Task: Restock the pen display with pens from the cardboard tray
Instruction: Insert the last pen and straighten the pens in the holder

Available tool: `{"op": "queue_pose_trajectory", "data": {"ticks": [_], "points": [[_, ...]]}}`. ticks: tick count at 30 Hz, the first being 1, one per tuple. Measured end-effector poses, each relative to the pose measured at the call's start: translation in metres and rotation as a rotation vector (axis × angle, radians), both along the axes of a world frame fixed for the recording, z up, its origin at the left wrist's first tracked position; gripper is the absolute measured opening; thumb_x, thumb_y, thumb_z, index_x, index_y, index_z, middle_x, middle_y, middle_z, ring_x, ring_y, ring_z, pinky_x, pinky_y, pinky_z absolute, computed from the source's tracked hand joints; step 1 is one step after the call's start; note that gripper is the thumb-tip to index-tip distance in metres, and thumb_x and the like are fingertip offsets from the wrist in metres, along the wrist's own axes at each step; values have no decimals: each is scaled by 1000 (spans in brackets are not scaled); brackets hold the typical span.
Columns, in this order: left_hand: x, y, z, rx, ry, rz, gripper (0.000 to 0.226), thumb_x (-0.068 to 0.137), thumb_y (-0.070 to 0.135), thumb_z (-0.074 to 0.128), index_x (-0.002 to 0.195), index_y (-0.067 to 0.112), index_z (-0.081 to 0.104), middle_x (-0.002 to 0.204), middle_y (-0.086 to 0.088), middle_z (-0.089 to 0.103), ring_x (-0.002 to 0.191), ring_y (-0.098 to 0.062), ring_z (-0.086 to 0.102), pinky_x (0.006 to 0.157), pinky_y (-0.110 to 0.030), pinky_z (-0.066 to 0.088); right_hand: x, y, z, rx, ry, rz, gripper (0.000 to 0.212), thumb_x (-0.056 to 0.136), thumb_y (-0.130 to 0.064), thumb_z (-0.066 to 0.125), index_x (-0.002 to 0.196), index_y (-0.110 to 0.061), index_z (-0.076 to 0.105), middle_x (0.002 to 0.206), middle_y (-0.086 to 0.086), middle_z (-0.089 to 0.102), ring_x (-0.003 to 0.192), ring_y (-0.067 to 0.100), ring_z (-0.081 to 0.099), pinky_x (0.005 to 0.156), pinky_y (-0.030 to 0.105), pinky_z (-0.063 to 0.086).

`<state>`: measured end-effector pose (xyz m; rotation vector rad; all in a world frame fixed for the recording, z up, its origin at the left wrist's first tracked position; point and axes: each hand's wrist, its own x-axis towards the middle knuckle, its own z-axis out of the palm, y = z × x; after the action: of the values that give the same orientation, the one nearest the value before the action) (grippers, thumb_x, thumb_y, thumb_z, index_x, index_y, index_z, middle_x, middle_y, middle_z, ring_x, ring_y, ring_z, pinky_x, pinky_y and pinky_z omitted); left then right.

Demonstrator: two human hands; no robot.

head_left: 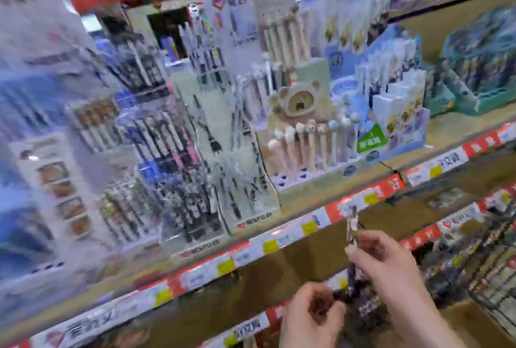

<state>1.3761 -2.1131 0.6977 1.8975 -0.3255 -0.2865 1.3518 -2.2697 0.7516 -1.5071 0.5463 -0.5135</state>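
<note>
1. Heavy motion blur, so treat the fine detail as uncertain.
2. Right hand [391,264]: thumb and fingertips pinch one pen [352,224] around mid-barrel. The pen is near upright with its pale top end up, in front of the price-label strip [279,236]. My read is that it's held vertical because the display slots load from above.
3. Left hand [307,317]: fingers are curled around a dark pen bundle [363,308], low and just beside the right hand. It looks like a closed grip, probably holding the stock so the right hand can pull singles.
4. The lower part of the single pen overlaps the bundle. I can't tell whether it's fully clear of it.
5. Cardboard tray: I can't pick it out. The brown surface [485,319] under the right forearm may be it.
6. Likely target is the clear acrylic pen display [192,180] on the shelf above, up and left of the hands and well apart from them. Its tiers step up so the pens stand angled and face out. I can't tell which slot has a gap.
7. The bear-topped pen display [307,135] sits next to it on the right. Its pens are a different style from the dark stock.
8. Risk: the neighbouring slots are tightly packed, so the pen could snag them going in.
</note>
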Motion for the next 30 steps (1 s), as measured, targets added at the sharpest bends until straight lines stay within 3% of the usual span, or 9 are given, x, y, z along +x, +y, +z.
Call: {"op": "queue_pose_trajectory", "data": {"ticks": [3,6,10,13,15,18,20,24,30], "points": [[12,41,26,10,-96,97,20,70,25,78,79,40,69,72,21,73,55,4,57,57,-10,46,23,33,41,-52,-71,119,22,82,7,73,86,-14,68,67,-1,66,51,-2,54,54,10,45],[26,76,49,33,-175,177,21,67,43,70,88,41,68,89,21,74,77,6,66,76,-18,54,45,65,72,-122,-124,213,22,83,4,74,84,-18,69,67,-7,68,58,3,59,62,24,51],[39,113,75,41,-238,266,29,72,53,64,99,42,64,103,22,69,94,2,64,90,-26,53,65,106,105,-175,-196,312,24,84,1,73,87,-21,65,73,-7,67,61,-2,60,59,10,48],[49,136,89,39,-263,314,24,83,42,71,105,41,61,110,24,65,104,3,61,93,-28,52,76,131,124,-199,-207,372,22,86,-2,73,88,-22,64,77,-2,67,67,7,61,55,15,51],[56,151,98,38,-282,335,26,86,36,73,109,40,60,114,23,63,106,5,59,92,-25,52,83,145,134,-229,-209,394,19,86,-5,73,90,-22,65,81,1,69,69,11,61,56,21,54],[66,171,110,68,-330,339,31,89,33,72,114,39,57,116,23,58,104,7,59,87,-14,50,93,161,143,-288,-208,416,16,86,-12,75,98,-18,67,91,5,72,82,16,67,71,36,57],[72,184,116,77,-335,350,34,90,30,72,119,35,56,117,22,57,106,11,54,85,-6,43,102,171,146,-319,-213,434,17,85,-16,76,98,-20,66,92,2,72,86,18,69,75,33,57],[83,202,118,82,-316,378,37,89,29,72,122,34,55,118,20,57,115,0,53,99,-21,42,117,191,149,-388,-214,456,15,86,-20,76,95,-24,65,89,1,71,85,19,70,76,37,59],[95,217,118,66,-271,384,42,89,31,73,127,33,55,125,21,57,120,-2,52,107,-32,45,135,201,159,-415,-210,424,13,85,-22,76,94,-23,66,88,4,73,85,25,71,82,50,59]]}}
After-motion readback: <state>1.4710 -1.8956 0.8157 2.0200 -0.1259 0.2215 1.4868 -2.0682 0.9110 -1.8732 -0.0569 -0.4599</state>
